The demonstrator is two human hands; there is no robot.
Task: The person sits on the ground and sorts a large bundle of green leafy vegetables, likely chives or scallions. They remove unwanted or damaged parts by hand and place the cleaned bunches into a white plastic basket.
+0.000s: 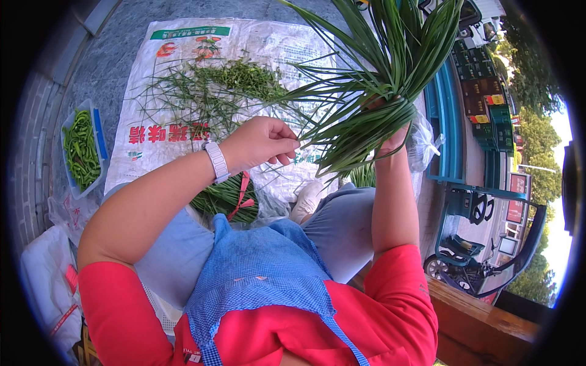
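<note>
My right hand (396, 138) grips a large bunch of garlic chives (403, 64) around its middle, held up at the upper right. Long green leaves fan out above the fist and droop to the left below it. Much of that hand is hidden behind the leaves. My left hand (265, 141), with a pale watch on the wrist, pinches thin leaf ends at the bunch's left side between thumb and fingers. Beneath both hands lies a white woven sack (132, 100) bearing print, strewn with loose chive trimmings (242, 80).
Between my knees rests another chive bundle (224, 199) tied with red ribbon (245, 190). A plastic tub of green peppers (81, 148) stands at far left. Beside my right wrist is a clear plastic bag (423, 139). Stacked crates (492, 114) and a parked three-wheeled vehicle (476, 247) appear at right.
</note>
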